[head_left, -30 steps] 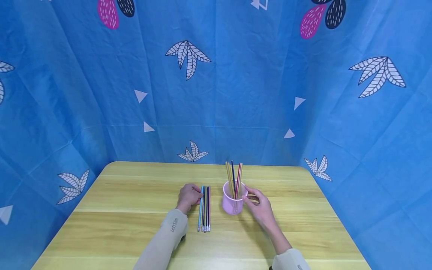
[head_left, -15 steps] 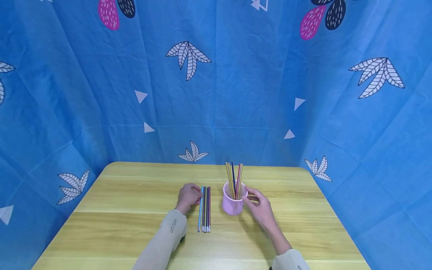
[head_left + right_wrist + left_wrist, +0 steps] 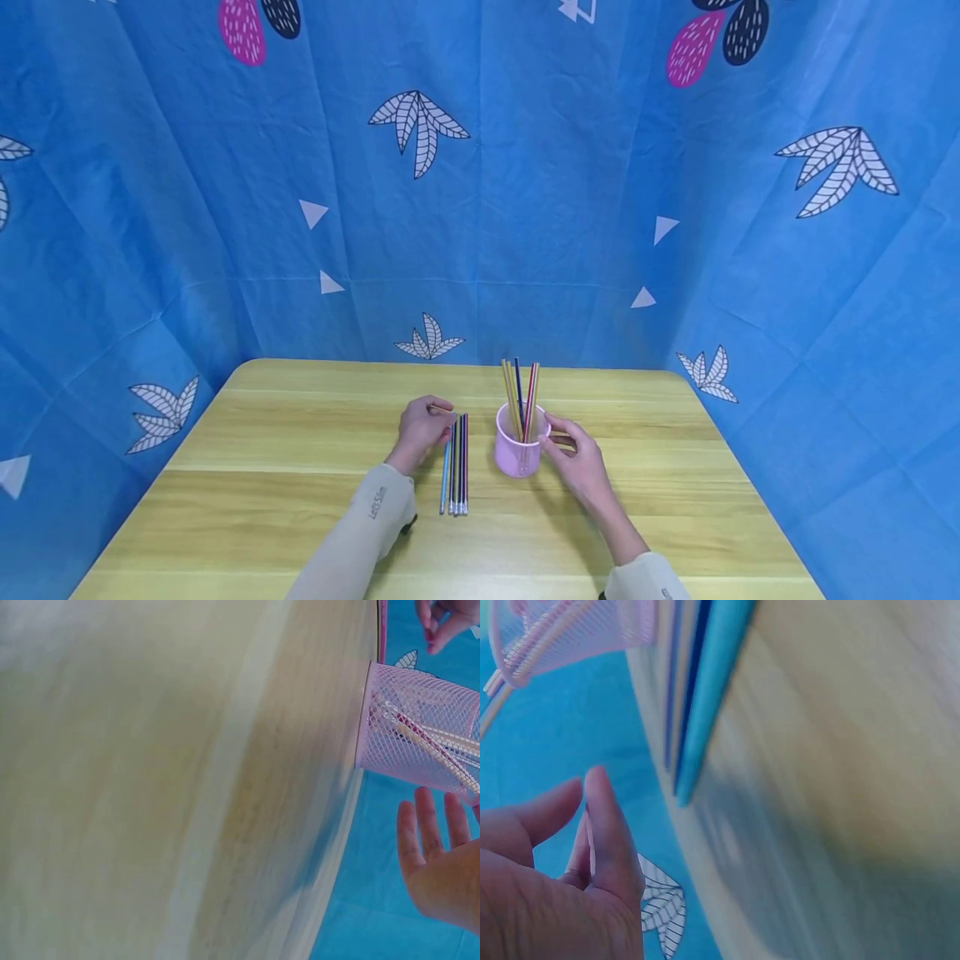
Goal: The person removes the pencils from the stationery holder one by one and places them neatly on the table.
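Observation:
Several pencils (image 3: 459, 467) lie side by side on the table, eraser ends toward the person, a light blue pencil (image 3: 718, 667) outermost on the left. My left hand (image 3: 422, 427) hovers at their far ends. Its thumb and finger (image 3: 609, 825) nearly meet at the tips, and no object shows between them. To the right of the row stands a pink mesh pencil cup (image 3: 517, 457), with several pencils (image 3: 431, 742) leaning upright in it. My right hand (image 3: 581, 467) holds the cup's right side between thumb and index finger; the other fingers extend away from it.
The wooden table (image 3: 300, 500) has a rounded back edge. Right behind it, a blue patterned curtain (image 3: 480, 250) hangs and also encloses both sides. The cup stands a short gap from the pencil row, between the two hands.
My left hand has risen slightly and shifted a little right, over the tips of the pencils. The right hand, cup and pencils have stayed put.

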